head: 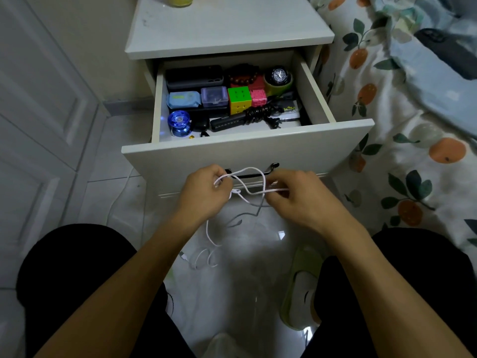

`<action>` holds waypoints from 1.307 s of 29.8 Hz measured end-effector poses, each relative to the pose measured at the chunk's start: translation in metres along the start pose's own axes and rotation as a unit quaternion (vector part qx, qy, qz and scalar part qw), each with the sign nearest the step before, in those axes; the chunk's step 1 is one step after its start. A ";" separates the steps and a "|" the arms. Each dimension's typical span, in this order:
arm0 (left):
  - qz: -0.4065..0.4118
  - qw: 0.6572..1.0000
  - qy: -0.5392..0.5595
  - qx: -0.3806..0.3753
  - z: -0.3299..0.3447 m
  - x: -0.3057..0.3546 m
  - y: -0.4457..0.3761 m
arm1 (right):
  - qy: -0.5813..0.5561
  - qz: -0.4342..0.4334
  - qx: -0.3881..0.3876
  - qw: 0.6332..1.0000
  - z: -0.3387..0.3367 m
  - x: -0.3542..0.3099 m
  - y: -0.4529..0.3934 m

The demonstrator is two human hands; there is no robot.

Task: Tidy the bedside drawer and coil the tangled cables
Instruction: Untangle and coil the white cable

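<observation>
White cable (251, 187), looped and crossed on itself, strung crosswise between both hands just in front of the drawer front (247, 153) and across the black handle (251, 174). Long axis roughly left to right at hand level; slack tail dropping from the left side down to the tiled floor (124, 215), ending in small loose loops near the knees. Left hand (206, 192) curled round one end of the tangle, fingers pinching a loop; right hand (296, 195) pinching the strand opposite, fingers bent narrow. Both about equally near the crossing; knot-like overlap sitting between them, slightly closer to the left.

Likely step: working the crossings free before winding into a coil. Room for that: open floor below and between the legs, bed (413, 125) close on the right, cupboard door (38, 112) on the left. Drawer rim just beyond the knuckles, so pulling toward the body looks safer than pushing forward. Risk of the hanging tail snagging on the slipper (302, 285). Inside the open drawer, puzzle cube (239, 99), blue yo-yo (179, 122) and a coiled black cord (258, 113) already laid in.
</observation>
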State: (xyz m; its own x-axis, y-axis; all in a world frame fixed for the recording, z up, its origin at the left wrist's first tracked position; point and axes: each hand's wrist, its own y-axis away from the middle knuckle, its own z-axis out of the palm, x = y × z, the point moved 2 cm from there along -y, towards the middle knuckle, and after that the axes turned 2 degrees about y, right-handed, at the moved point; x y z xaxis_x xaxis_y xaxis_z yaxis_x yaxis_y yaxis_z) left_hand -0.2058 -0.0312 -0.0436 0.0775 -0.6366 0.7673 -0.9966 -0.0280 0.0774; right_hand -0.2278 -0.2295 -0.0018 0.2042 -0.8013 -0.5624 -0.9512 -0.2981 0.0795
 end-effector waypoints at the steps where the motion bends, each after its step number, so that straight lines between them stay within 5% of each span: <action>1: 0.015 1.000 -0.017 0.002 0.001 0.001 0.001 | -0.002 -0.004 0.012 1.000 0.000 -0.002 0.000; 9: 0.034 0.996 -0.075 0.044 -0.005 0.008 0.006 | 0.056 -0.100 0.222 0.968 -0.008 -0.016 0.008; 14: 0.089 0.996 -0.005 -0.011 -0.004 0.025 0.014 | 0.109 -0.069 0.118 0.985 0.012 -0.013 -0.005; 18: 0.126 0.989 0.040 -0.070 -0.002 0.037 0.021 | -0.009 -0.047 0.095 0.994 0.015 -0.010 -0.013; 27: 0.068 0.995 -0.040 -0.068 -0.006 0.020 0.011 | -0.176 -0.009 0.037 0.984 0.003 -0.009 -0.004; 31: 0.033 0.995 0.021 -0.093 -0.011 0.016 0.005 | -0.243 0.051 0.092 0.964 -0.007 -0.005 0.000; 34: 0.010 0.987 0.094 -0.134 -0.015 0.018 0.005 | -0.196 0.059 0.105 0.973 -0.013 0.005 -0.003; 39: 0.066 0.992 0.032 -0.106 -0.010 0.021 0.011 | -0.013 -0.012 0.007 1.000 -0.004 0.004 -0.001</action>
State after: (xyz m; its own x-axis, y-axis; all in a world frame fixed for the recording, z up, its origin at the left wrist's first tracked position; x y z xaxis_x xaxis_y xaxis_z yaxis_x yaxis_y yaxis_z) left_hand -0.2151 -0.0377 -0.0204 -0.0452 -0.5736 0.8179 -0.9704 0.2196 0.1004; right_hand -0.2249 -0.2339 -0.0008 0.2219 -0.7797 -0.5855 -0.9490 -0.3107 0.0541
